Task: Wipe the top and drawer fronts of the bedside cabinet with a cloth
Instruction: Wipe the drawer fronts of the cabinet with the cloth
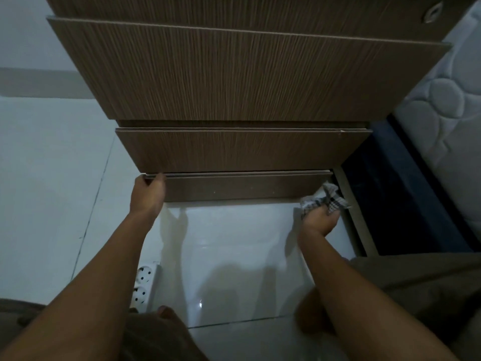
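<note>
Below, crumpled checked cloth (331, 198); streaky-brown cabinet (234, 82).

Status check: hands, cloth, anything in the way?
Left hand grips bottom drawer front top edge. Right hand holds cloth at drawer's right end. Power strip on floor, untouched.

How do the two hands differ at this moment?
The left hand grips the top left corner of the lowest drawer front; the right hand holds a checked cloth at that front's right end. The left hand sits higher, at the upper edge; the right hand is lower, near the bottom edge. Both reach the same drawer front.
</note>
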{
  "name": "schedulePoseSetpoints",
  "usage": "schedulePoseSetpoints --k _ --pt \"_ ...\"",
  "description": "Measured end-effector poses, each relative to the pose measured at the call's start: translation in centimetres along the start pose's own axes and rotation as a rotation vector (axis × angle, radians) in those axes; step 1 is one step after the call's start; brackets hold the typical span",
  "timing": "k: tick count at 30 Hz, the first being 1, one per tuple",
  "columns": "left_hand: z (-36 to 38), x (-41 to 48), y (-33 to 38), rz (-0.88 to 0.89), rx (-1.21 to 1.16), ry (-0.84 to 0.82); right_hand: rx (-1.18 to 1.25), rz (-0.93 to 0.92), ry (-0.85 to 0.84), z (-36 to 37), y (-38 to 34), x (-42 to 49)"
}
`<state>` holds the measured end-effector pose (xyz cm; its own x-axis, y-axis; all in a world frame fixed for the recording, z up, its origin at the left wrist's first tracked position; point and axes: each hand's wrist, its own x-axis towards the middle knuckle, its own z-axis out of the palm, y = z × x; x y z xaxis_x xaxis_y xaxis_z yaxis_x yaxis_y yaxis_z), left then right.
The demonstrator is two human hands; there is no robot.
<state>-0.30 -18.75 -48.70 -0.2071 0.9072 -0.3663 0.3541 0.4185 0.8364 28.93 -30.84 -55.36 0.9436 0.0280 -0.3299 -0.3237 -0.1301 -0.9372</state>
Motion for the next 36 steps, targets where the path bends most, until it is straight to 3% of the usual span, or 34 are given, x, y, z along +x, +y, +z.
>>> schedulePoseSetpoints --k 5,16,27,36 --pt "0.1 -0.2 -0.1 0.029 0.009 -0.007 -0.039 -0.044 -0.194 3.2 -0.7 0.4" --pt "-0.1 -0.2 -0.4 0.054 0.002 -0.007 -0.299 -0.134 -0.36 5.2 3.8 -4.5" --pt "-0.4 0.0 -0.4 0.044 -0.015 -0.02 -0.294 -0.159 -0.402 6.9 4.6 -9.7" --pt "-1.1 -0.1 -0.3 0.034 -0.015 -0.07 -0.353 -0.253 -0.561 8.1 6.6 -15.8"
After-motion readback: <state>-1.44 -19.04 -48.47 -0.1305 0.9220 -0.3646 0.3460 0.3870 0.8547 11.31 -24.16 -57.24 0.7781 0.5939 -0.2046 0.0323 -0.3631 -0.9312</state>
